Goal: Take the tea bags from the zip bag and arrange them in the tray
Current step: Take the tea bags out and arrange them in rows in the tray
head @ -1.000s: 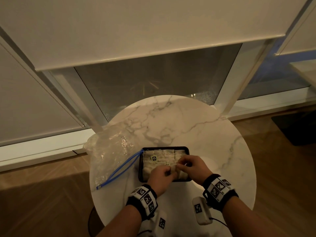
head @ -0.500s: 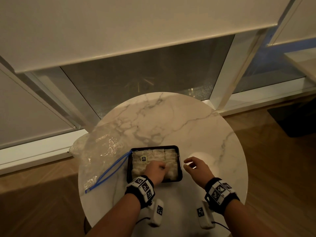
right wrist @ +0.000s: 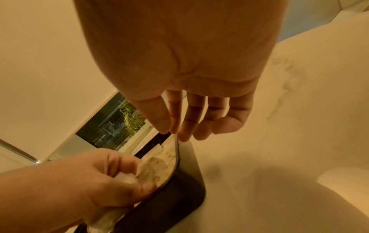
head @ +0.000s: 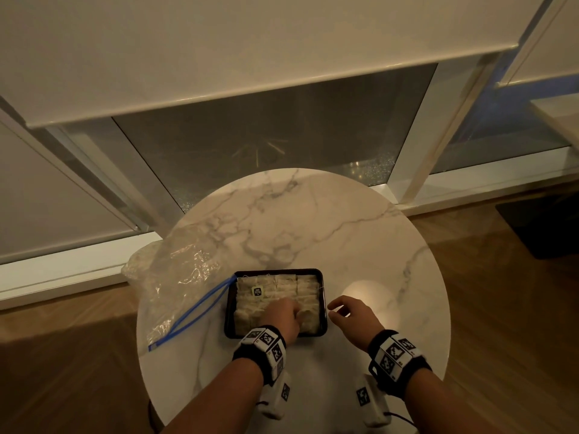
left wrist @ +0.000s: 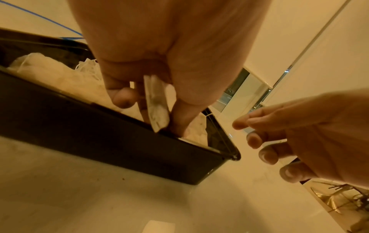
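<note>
Head view | tray (head: 323, 329) full of tea bags (head: 283, 285) | left hand (head: 283, 317) pinches one | right hand (head: 354, 317) loose, empty

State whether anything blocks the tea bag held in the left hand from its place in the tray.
Nothing visible does. The left hand pinches the tea bag already inside the black tray, at its near right corner, among the other tea bags. The right hand hovers beside the tray, holding nothing.

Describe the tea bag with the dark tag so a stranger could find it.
On the round marble table, a black tray sits right of a clear zip bag. The tea bag lies in its far left corner, the only one showing a dark square tag.
</note>
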The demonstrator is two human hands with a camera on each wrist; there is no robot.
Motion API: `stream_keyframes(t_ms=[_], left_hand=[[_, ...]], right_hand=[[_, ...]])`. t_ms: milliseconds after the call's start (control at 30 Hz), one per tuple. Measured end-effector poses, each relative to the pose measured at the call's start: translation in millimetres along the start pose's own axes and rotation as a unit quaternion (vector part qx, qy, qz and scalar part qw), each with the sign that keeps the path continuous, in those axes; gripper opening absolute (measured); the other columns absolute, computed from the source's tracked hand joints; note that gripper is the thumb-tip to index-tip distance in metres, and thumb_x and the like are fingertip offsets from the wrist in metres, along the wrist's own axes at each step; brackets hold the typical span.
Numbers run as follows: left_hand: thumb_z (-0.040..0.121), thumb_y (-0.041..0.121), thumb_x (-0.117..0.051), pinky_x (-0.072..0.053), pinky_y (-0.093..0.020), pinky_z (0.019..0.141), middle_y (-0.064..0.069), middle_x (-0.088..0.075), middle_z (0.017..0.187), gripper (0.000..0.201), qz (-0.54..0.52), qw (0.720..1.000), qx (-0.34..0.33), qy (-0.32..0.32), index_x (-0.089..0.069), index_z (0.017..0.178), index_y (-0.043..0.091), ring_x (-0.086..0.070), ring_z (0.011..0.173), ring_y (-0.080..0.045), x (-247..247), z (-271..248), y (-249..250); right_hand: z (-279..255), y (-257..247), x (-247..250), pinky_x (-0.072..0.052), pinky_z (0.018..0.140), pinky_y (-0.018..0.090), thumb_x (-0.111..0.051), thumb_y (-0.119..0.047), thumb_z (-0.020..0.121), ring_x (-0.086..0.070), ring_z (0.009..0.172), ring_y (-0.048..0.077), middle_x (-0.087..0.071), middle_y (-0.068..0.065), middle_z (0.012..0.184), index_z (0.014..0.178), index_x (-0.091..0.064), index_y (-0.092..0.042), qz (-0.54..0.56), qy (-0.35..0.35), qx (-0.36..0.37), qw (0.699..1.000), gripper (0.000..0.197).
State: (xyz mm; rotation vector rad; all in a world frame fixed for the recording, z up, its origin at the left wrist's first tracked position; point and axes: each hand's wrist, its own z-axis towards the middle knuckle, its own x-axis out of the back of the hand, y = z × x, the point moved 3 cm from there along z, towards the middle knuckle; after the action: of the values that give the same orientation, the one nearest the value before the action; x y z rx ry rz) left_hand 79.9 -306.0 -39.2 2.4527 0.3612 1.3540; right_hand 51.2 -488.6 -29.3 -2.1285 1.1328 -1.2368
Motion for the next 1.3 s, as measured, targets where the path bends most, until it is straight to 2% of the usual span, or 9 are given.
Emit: stream_keyframes(t_ms=[267, 500, 667, 800, 967, 1067, 1133, 1200, 1300], left_hand=[[0.091, 0.027, -0.059, -0.056, -0.039, 0.083, -0.009, -0.070, 0.093, 0.018, -0.005, 1.000, -0.006, -0.010, -0.069, 0.091, 0.012, -0.066, 0.091, -0.029, 1.1, -3.7, 2.4], [0.092, 0.040, -0.065, -0.048, -0.022, 0.087, 0.009, -0.067, 0.110, 0.028, -0.128, 0.990, 0.031, 0.059, -0.068, 0.115, 0.025, -0.063, 0.104, -0.012, 21.6, -17.0, -12.3], [0.102, 0.015, -0.044, -0.051, -0.020, 0.077, 0.006, -0.072, 0.109, 0.030, -0.443, 0.896, 0.010, 0.035, -0.070, 0.115, 0.019, -0.065, 0.108, -0.015, 48.1, -46.5, -4.7], [0.103, 0.007, -0.035, -0.058, -0.031, 0.061, -0.002, -0.067, 0.117, 0.037, -0.529, 0.849, 0.004, 0.003, -0.060, 0.128, 0.018, -0.070, 0.092, -0.021, 68.8, -68.6, -0.7], [0.104, 0.009, -0.044, -0.061, -0.037, 0.070, -0.010, -0.068, 0.118, 0.046, -0.528, 0.848, -0.028, 0.026, -0.040, 0.142, 0.035, -0.074, 0.090, -0.020, 74.5, -73.1, -12.3], [0.101, 0.014, -0.053, -0.062, -0.045, 0.075, -0.016, -0.070, 0.111, 0.060, -0.479, 0.876, -0.048, 0.038, -0.029, 0.150, 0.040, -0.073, 0.090, -0.030, 77.2, -74.7, -26.6], [0.099, 0.017, -0.057, -0.062, -0.037, 0.067, -0.019, -0.069, 0.091, 0.067, -0.442, 0.894, -0.062, 0.037, -0.024, 0.152, 0.041, -0.068, 0.076, -0.037, 82.2, -78.8, -33.5], [0.098, 0.019, -0.061, -0.050, -0.025, 0.054, -0.008, -0.055, 0.069, 0.072, -0.405, 0.910, -0.077, 0.046, -0.021, 0.153, 0.041, -0.054, 0.058, -0.021, 89.5, -85.9, -38.5], [0.097, 0.019, -0.062, -0.042, -0.021, 0.052, 0.003, -0.044, 0.060, 0.075, -0.383, 0.916, -0.104, 0.051, -0.019, 0.155, 0.040, -0.044, 0.055, -0.011, 98.5, -94.2, -44.8]], right_hand=[[-0.3, -14.4, -3.2, -0.040, 0.056, 0.014, -0.061, -0.026, 0.092, -0.057, 0.068, 0.003, -0.063, -0.010, 0.078, 0.099, -0.067, -0.024, -0.046, -0.020, 0.026, 0.998, 0.009], [-2.4, -27.4, -11.1, -0.044, 0.058, 0.011, -0.066, -0.032, 0.089, -0.062, 0.079, 0.004, -0.067, -0.006, 0.091, 0.098, -0.067, -0.027, -0.042, -0.021, 0.058, 0.997, 0.011], [-10.8, -46.3, -18.8, -0.053, 0.064, 0.019, -0.068, -0.034, 0.088, -0.067, 0.080, 0.012, -0.070, -0.003, 0.090, 0.100, -0.069, -0.028, 0.061, -0.024, 0.088, 0.994, 0.013], [-18.7, -60.1, -19.2, -0.051, 0.059, 0.023, -0.069, -0.028, 0.089, -0.067, 0.072, 0.014, -0.071, 0.000, 0.085, 0.094, -0.070, -0.029, 0.125, -0.010, 0.093, 0.988, 0.005], [-26.8, -81.3, -19.2, -0.049, 0.056, 0.027, -0.066, -0.024, 0.091, -0.067, 0.076, 0.023, -0.071, 0.004, 0.087, 0.093, -0.071, -0.024, 0.171, 0.006, 0.100, 0.980, 0.005], [-33.0, -96.9, -19.9, -0.047, 0.057, 0.017, -0.064, -0.023, 0.093, -0.065, 0.076, 0.013, -0.071, 0.000, 0.089, 0.096, -0.071, -0.022, 0.166, 0.007, 0.125, 0.978, 0.008], [-40.4, -109.7, -20.8, -0.045, 0.055, 0.011, -0.063, -0.022, 0.094, -0.063, 0.075, 0.005, -0.069, -0.006, 0.085, 0.097, -0.071, -0.020, 0.152, 0.000, 0.149, 0.977, 0.009], [-48.7, -121.2, -24.6, -0.044, 0.055, 0.009, -0.063, -0.021, 0.094, -0.061, 0.069, -0.002, -0.068, -0.010, 0.078, 0.090, -0.071, -0.022, 0.136, -0.019, 0.170, 0.976, 0.009], [-55.7, -131.2, -32.0, -0.045, 0.059, 0.015, -0.069, -0.021, 0.089, -0.061, 0.067, -0.003, -0.071, -0.007, 0.076, 0.077, -0.071, -0.024, 0.103, -0.022, 0.200, 0.974, 0.012]])
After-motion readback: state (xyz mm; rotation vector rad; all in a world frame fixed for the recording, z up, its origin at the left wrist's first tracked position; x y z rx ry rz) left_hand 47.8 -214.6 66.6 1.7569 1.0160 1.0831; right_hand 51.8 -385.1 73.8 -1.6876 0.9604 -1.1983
